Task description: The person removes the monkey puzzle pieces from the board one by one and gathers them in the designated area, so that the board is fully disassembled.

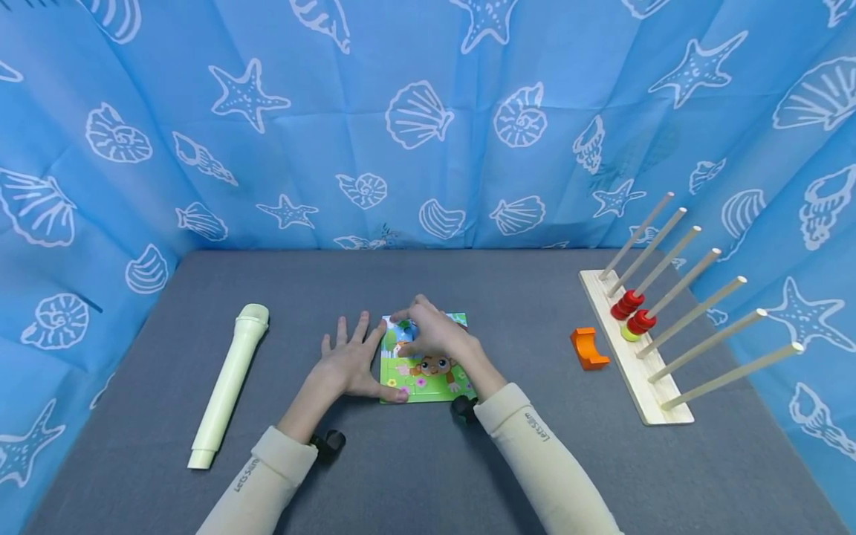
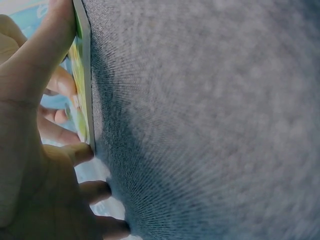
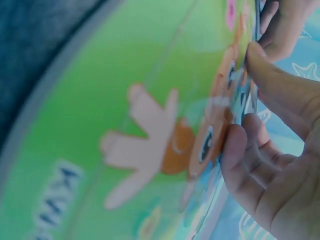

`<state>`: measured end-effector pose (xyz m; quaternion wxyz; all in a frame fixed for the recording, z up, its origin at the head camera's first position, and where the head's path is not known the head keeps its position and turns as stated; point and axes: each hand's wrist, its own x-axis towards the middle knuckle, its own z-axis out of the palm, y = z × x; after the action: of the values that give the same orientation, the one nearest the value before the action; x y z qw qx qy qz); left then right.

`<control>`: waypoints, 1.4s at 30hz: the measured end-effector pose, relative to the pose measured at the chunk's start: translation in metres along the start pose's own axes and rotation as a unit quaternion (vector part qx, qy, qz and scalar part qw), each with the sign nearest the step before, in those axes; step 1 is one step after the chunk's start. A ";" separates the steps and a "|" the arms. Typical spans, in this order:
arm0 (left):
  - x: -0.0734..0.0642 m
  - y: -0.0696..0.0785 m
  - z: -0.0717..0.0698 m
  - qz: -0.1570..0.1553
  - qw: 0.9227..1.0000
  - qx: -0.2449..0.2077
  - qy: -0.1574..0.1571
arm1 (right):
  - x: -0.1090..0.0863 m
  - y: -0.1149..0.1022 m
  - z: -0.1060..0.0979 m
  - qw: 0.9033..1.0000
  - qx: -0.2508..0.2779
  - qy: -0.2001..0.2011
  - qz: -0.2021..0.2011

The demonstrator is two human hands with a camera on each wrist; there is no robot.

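A small jigsaw puzzle (image 1: 428, 386) with a cartoon monkey on green grass lies flat on the table. My left hand (image 1: 348, 364) spreads its fingers at the puzzle's left side. Its thumb rests on the lower left corner, and other fingertips touch the table in the left wrist view. Over the puzzle's upper left part, my right hand (image 1: 435, 331) reaches down with bent fingers. In the right wrist view its thumb (image 3: 265, 70) and fingertips are at the picture's surface, a gap between them. I cannot tell whether they pinch a puzzle piece.
A pale green toy microphone (image 1: 230, 386) lies to the left. On the right stands a wooden peg rack (image 1: 642, 364) with red rings (image 1: 627, 305) and a yellow-green one. An orange curved block (image 1: 588, 349) lies beside it. A blue shell-print curtain (image 1: 414, 186) borders the grey table.
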<state>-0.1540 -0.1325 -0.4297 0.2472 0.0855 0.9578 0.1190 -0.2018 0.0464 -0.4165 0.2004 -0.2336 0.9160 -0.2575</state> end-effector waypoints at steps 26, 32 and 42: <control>-0.001 0.000 0.000 0.003 1.000 -0.007 0.005 | -0.014 0.008 -0.010 0.999 -0.027 0.032 0.014; -0.002 -0.001 0.001 0.004 1.000 -0.007 0.005 | -0.022 0.021 -0.025 0.999 -0.030 0.034 0.024; -0.004 -0.002 0.002 0.000 1.000 -0.002 0.012 | -0.032 0.051 -0.048 0.997 -0.039 0.047 0.040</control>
<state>-0.1497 -0.1350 -0.4298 0.2362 0.0835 0.9603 0.1224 -0.2161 0.1207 -0.3998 0.1580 -0.1920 0.9422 -0.2245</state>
